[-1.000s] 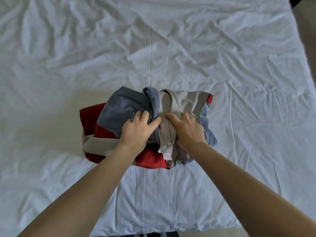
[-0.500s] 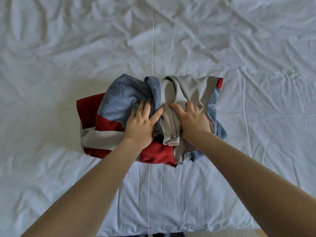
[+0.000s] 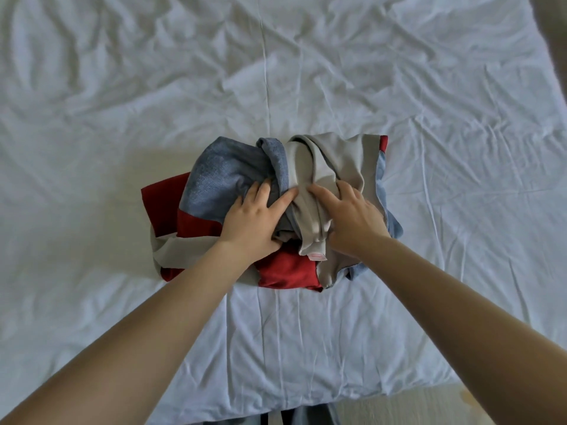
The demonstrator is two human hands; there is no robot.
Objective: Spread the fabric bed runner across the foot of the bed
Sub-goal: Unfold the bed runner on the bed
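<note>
Wrinkled white bed sheet (image 3: 429,154) fills the view, with a seam running up the middle. Left hand (image 3: 251,220) digs its fingers into a blue fold, right hand (image 3: 352,220) curls over a grey fold, thumbs close together. Both grip the bed runner (image 3: 214,179), which is bunched in a blue-grey-red heap, not spread, mid-bed near the foot edge. Pale floor (image 3: 399,406) strip below.

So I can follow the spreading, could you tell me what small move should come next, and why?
Probably pull the hands apart sideways: the bed runner lies bunched in a heap on the sheet, left hand gripping its blue fold, right hand its grey fold.
</note>
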